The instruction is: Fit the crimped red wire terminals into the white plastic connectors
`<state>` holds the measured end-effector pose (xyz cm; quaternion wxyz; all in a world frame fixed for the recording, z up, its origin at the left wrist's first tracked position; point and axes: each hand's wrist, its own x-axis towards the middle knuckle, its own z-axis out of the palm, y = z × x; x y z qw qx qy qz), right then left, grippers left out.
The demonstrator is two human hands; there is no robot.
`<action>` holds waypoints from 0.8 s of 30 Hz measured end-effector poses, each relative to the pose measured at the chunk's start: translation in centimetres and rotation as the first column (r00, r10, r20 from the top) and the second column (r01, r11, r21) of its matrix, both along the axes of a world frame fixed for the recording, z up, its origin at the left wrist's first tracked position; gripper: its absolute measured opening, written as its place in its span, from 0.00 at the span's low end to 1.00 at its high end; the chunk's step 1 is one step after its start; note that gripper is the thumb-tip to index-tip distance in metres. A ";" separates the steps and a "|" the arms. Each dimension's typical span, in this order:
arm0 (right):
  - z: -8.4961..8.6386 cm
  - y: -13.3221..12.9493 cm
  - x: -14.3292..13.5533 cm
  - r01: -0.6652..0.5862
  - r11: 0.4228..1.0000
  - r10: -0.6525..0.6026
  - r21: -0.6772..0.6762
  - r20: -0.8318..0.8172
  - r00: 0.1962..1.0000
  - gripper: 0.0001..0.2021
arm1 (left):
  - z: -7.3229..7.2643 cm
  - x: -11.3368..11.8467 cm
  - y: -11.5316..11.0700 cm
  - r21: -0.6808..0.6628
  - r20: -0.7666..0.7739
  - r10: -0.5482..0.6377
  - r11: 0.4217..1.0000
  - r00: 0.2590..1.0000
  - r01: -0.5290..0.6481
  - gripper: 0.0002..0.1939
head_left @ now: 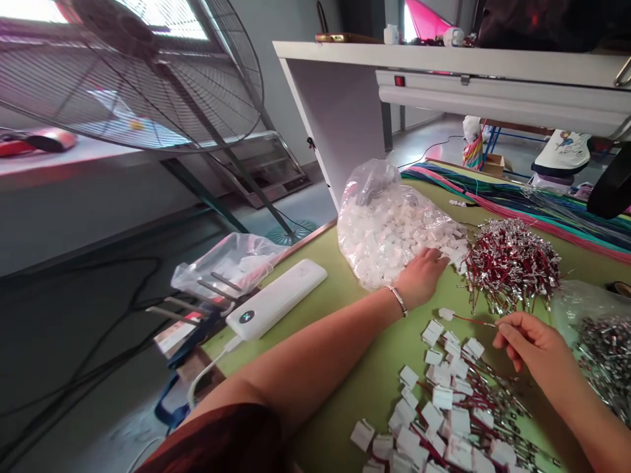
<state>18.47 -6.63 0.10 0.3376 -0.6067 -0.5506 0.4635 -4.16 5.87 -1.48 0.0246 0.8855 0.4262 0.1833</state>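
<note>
Two hands at four o'clock, one heap of red wires at three, one power bank at seven, one fan at ten.

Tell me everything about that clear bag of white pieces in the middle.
The clear bag is thin, shiny, crinkled, plastic-looking film, bulging with small white pieces. It sits slumped on the green table, with pieces loose at its right end. The left hand is at that end; its grip is hidden.

Green tabletop lying bare between white power bank and left forearm, another strip running between forearm and wired connector pile, plastic bag of white connectors blocking far side, red-wire heap standing beyond right hand
</note>
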 end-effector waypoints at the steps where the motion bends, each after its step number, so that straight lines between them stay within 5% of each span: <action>1: 0.1 0.0 0.1 -0.004 1.000 0.004 -0.008 -0.012 1.000 0.13 | -0.2 0.0 0.1 -0.003 -0.016 0.001 1.000 1.000 -0.001 0.14; 5: 1.3 0.0 0.9 -0.192 0.966 0.192 -0.174 -0.013 0.981 0.06 | -0.4 -0.1 0.3 -0.004 -0.069 0.010 1.000 0.998 -0.010 0.10; 9: 3.3 -0.6 1.9 -0.452 0.828 0.450 -0.332 -0.088 0.889 0.03 | -0.2 -0.1 0.4 -0.004 -0.072 0.010 1.000 0.997 -0.010 0.07; 14: 4.8 -1.3 2.5 -0.565 0.698 0.601 -0.440 -0.069 0.796 0.08 | 0.8 0.5 -0.7 -0.048 -0.010 0.041 0.998 0.999 -0.041 0.10; 16: 5.1 -1.0 3.2 -0.511 0.734 0.583 -0.446 0.030 0.812 0.06 | 1.1 0.7 -1.2 -0.070 0.012 0.026 0.997 1.000 -0.025 0.11; 20: 4.5 1.0 4.9 -0.257 0.950 0.312 -0.179 0.462 0.830 0.10 | 0.6 0.8 -1.1 -0.073 -0.031 -0.045 0.996 0.999 0.043 0.11; 24: 2.3 2.5 5.0 -0.066 0.997 0.003 0.050 0.772 0.636 0.11 | -0.1 0.7 -0.5 -0.002 -0.065 -0.013 1.000 0.998 0.013 0.11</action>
